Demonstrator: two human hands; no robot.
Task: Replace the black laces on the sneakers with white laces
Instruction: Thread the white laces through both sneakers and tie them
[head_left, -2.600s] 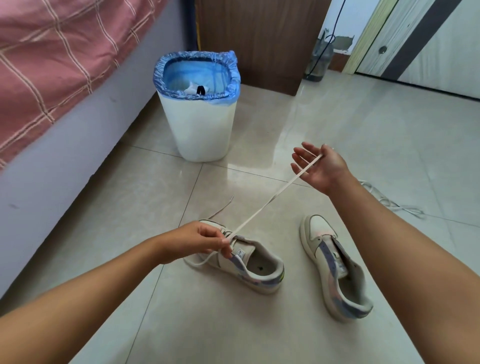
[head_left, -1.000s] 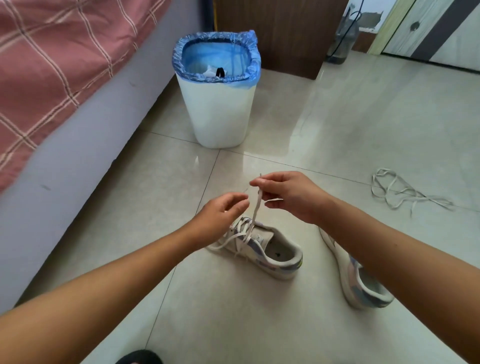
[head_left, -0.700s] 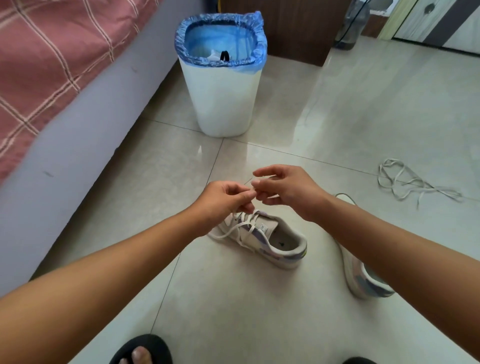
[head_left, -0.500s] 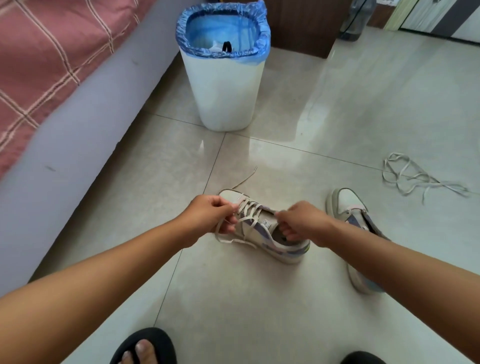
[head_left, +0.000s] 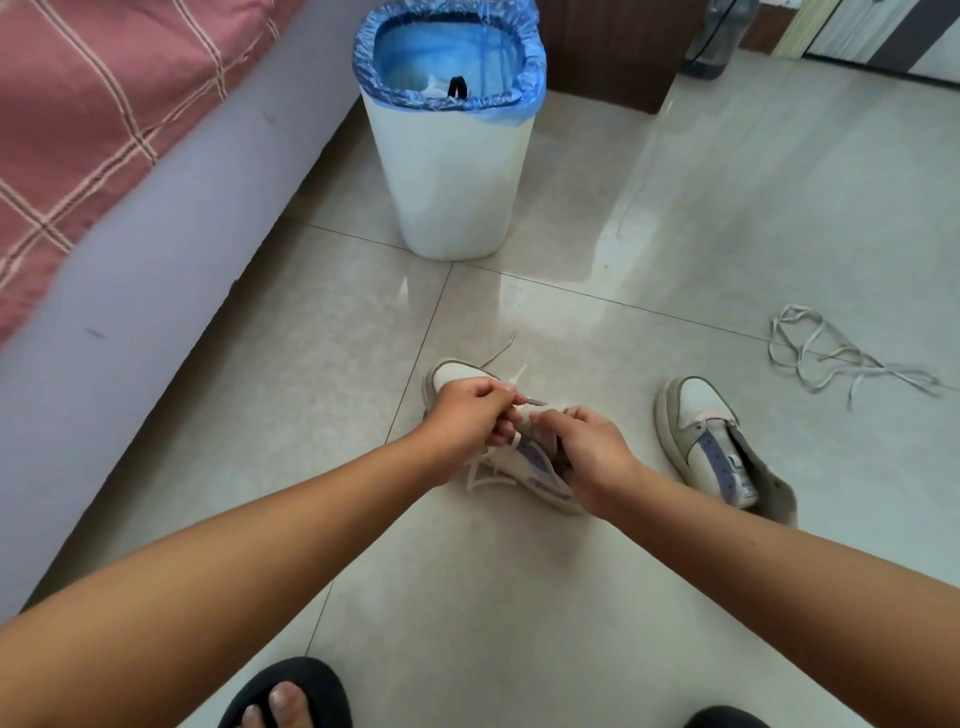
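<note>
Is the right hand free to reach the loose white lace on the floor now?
Probably not at once: the right hand grips the sneaker, though bare floor lies between it and the loose lace.

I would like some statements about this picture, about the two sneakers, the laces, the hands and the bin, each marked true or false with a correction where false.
1. The left hand pinches a white lace over the left sneaker. True.
2. The right sneaker is already fully laced. False: its eyelets show no lace.
3. A loose lace lies on the floor to the right of the sneakers. True.
4. The bin has a black liner. False: the liner is blue.
5. The right hand rests on the floor. False: it is on the left sneaker.
</note>
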